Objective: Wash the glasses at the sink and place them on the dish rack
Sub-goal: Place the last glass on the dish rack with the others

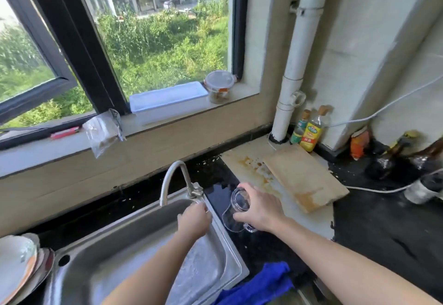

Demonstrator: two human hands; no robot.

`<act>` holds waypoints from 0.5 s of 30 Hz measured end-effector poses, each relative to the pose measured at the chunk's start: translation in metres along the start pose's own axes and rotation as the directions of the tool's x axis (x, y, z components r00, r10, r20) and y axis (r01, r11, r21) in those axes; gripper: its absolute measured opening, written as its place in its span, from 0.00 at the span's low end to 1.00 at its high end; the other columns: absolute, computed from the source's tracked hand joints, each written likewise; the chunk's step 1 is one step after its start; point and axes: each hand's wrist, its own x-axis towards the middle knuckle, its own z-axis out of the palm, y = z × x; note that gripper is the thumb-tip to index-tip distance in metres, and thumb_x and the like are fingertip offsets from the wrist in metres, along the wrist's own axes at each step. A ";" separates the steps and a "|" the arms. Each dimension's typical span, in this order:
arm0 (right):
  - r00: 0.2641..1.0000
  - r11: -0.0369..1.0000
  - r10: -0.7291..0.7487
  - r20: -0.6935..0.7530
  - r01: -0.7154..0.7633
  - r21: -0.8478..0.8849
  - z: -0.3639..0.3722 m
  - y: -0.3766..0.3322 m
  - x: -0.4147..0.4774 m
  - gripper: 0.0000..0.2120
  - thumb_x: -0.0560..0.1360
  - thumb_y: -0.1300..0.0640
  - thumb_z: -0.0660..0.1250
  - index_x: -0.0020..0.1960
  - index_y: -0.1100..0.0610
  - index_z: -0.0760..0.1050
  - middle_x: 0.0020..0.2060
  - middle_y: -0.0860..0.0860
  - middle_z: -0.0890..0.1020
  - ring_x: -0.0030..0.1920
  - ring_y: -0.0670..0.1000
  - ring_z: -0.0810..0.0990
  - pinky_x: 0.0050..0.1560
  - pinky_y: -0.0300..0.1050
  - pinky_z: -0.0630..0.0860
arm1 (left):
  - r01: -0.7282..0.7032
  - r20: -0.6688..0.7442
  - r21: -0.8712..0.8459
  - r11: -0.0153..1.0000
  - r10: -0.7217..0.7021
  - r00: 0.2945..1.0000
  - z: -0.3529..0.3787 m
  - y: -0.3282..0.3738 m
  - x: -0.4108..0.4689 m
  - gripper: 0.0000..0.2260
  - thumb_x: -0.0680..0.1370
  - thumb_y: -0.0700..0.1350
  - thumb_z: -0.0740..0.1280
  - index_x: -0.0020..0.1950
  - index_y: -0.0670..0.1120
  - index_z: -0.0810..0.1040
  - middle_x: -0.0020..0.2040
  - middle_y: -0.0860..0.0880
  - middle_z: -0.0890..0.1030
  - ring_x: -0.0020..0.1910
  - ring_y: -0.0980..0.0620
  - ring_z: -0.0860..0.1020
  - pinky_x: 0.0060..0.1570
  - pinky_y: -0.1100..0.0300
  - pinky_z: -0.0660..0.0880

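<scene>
**Listener:** Where is the glass, and which hand has it?

**Operator:** In my head view, the right hand (261, 211) is wrapped round a clear round drinking glass (239, 199), fingers on its far side and thumb on the near side. The glass is tilted, with its mouth toward the sink. It is over the black stone counter (383, 232), just right of the stainless steel sink (231, 254). I cannot tell whether it touches the counter. A second clear curved shape lies just below it, and I cannot make out what that is.

**Listener:** And the other hand?

**Operator:** The left hand (194, 217) is at the sink's back right corner, below the spout of the curved metal tap (172, 173). Its back faces me, so I cannot tell whether the fingers grip anything.

**Listener:** How will the glass handle?

**Operator:** I judge it light, stiff and breakable, and slippery once wet. I would hold it round the body, as now, not by the thin rim. I would also keep it off the steel edge and the tap.

**Listener:** What room is there to move?

**Operator:** The basin looks open, so the short way left over the rim seems free, though the tap neck stands close behind that path. To the right lie a pale wooden chopping board (304, 177) and a white cable (374, 188). A bright blue cloth (263, 283) lies at the counter's front edge. A stack of plates (16, 264) sits left of the sink. I see no dish rack from here.
</scene>
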 end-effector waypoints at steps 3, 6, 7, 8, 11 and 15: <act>0.997 0.998 0.062 -0.056 -0.062 -0.009 -0.030 0.042 -0.035 0.35 0.62 0.39 0.70 0.67 0.40 0.63 0.56 0.46 0.79 0.52 0.54 0.79 0.45 0.45 0.72 | -0.176 -0.018 0.120 0.977 0.180 0.984 0.002 0.061 -0.013 0.09 0.77 0.46 0.57 0.50 0.45 0.75 0.52 0.46 0.79 0.53 0.43 0.77 0.51 0.52 0.70; 0.983 0.990 0.141 -0.114 -0.141 0.014 -0.059 0.092 -0.086 0.36 0.61 0.39 0.69 0.67 0.41 0.63 0.56 0.47 0.78 0.53 0.54 0.78 0.47 0.45 0.72 | -0.346 -0.012 0.187 0.919 0.355 0.935 0.018 0.127 -0.038 0.10 0.78 0.47 0.56 0.50 0.46 0.75 0.53 0.45 0.79 0.52 0.42 0.77 0.54 0.51 0.69; 0.974 0.984 0.178 -0.140 -0.176 0.028 -0.067 0.111 -0.105 0.36 0.61 0.40 0.70 0.67 0.41 0.63 0.56 0.46 0.77 0.54 0.53 0.78 0.48 0.45 0.73 | -0.400 0.007 0.198 0.895 0.406 0.914 0.026 0.149 -0.049 0.11 0.79 0.48 0.56 0.51 0.46 0.76 0.53 0.46 0.79 0.52 0.42 0.77 0.53 0.51 0.68; 0.961 0.976 0.216 -0.171 -0.212 0.041 -0.074 0.130 -0.127 0.36 0.61 0.39 0.69 0.67 0.40 0.63 0.56 0.46 0.77 0.54 0.53 0.78 0.50 0.46 0.73 | -0.449 0.032 0.198 0.871 0.452 0.891 0.036 0.172 -0.061 0.11 0.79 0.48 0.56 0.53 0.46 0.76 0.54 0.46 0.79 0.53 0.42 0.77 0.53 0.51 0.68; 0.911 0.941 0.339 -0.237 -0.329 0.080 -0.093 0.188 -0.202 0.35 0.60 0.37 0.68 0.65 0.39 0.63 0.55 0.47 0.76 0.54 0.55 0.79 0.53 0.49 0.75 | -0.571 0.111 0.178 0.802 0.560 0.821 0.072 0.239 -0.107 0.12 0.80 0.47 0.56 0.57 0.46 0.76 0.57 0.45 0.79 0.54 0.42 0.77 0.51 0.54 0.70; 0.797 0.849 0.526 -0.298 -0.512 0.129 -0.107 0.264 -0.311 0.33 0.61 0.39 0.69 0.64 0.39 0.64 0.55 0.47 0.77 0.53 0.56 0.80 0.52 0.48 0.75 | -0.736 0.187 0.177 0.653 0.712 0.677 0.136 0.324 -0.177 0.11 0.80 0.49 0.57 0.55 0.48 0.77 0.55 0.46 0.79 0.56 0.44 0.78 0.55 0.52 0.74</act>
